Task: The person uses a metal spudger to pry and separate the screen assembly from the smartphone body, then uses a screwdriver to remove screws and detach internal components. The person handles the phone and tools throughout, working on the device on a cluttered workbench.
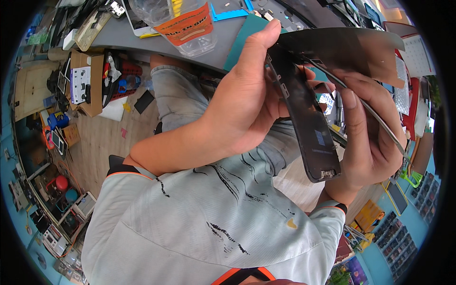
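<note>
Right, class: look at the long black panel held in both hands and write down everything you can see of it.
The black panel is a long, narrow, flat piece, glossy and dark like glass or plastic, with small slots along one edge and a metal connector at its lower end. It is held on edge, running from upper left to lower right. The left hand grips its upper part, thumb up; the right hand supports it from behind. A thin dark sheet lifts away at its top.

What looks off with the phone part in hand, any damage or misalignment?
The thin dark sheet is lifted away from the black phone frame at the top, fanned open between the left hand and right hand. No cracks visible. Floor clutter around the cardboard box looks messy.
</note>
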Tool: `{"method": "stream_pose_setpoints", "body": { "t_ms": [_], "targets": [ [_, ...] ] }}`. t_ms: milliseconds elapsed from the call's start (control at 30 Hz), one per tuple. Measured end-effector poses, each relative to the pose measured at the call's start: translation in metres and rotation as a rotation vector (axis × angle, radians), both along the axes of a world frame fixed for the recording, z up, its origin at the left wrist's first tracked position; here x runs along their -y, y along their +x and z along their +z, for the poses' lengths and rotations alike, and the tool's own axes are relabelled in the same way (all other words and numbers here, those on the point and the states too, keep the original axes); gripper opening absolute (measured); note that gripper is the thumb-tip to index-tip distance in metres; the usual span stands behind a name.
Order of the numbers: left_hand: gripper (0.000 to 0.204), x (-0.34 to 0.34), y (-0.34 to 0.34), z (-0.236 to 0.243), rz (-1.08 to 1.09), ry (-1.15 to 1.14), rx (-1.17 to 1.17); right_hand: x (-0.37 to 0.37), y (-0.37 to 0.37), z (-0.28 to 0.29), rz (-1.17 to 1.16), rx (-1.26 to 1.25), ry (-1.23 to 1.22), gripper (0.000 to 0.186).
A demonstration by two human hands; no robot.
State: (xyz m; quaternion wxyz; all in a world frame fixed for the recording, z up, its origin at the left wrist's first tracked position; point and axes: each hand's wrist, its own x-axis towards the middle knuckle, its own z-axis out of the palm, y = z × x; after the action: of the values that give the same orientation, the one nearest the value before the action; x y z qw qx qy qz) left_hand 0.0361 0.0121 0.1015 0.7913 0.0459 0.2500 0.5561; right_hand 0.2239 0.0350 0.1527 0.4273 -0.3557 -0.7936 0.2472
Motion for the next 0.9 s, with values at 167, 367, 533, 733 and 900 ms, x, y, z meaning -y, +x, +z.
{"method": "stream_pose_setpoints", "body": {
  "t_ms": [167, 367, 533, 733, 900],
  "targets": [
    [0.060, 0.000, 0.000, -0.001, -0.001, -0.007, 0.010, 0.004, -0.003, 0.001, -0.051, -0.002, 0.021, 0.015],
    [0.059, -0.001, 0.000, 0.002, 0.041, -0.040, -0.008, 0.007, -0.011, 0.002, -0.023, 0.013, 0.002, 0.014],
    [0.059, 0.000, 0.001, 0.003, 0.020, -0.021, 0.004, 0.004, 0.000, 0.010, 0.023, 0.110, 0.085, 0.015],
    [0.060, -0.001, 0.002, 0.001, 0.010, -0.013, -0.006, 0.008, -0.003, 0.012, -0.003, 0.100, 0.057, 0.014],
    [0.059, 0.000, 0.003, -0.002, -0.045, 0.049, 0.006, 0.011, -0.006, 0.016, -0.025, 0.109, 0.051, 0.014]
  ]
}}
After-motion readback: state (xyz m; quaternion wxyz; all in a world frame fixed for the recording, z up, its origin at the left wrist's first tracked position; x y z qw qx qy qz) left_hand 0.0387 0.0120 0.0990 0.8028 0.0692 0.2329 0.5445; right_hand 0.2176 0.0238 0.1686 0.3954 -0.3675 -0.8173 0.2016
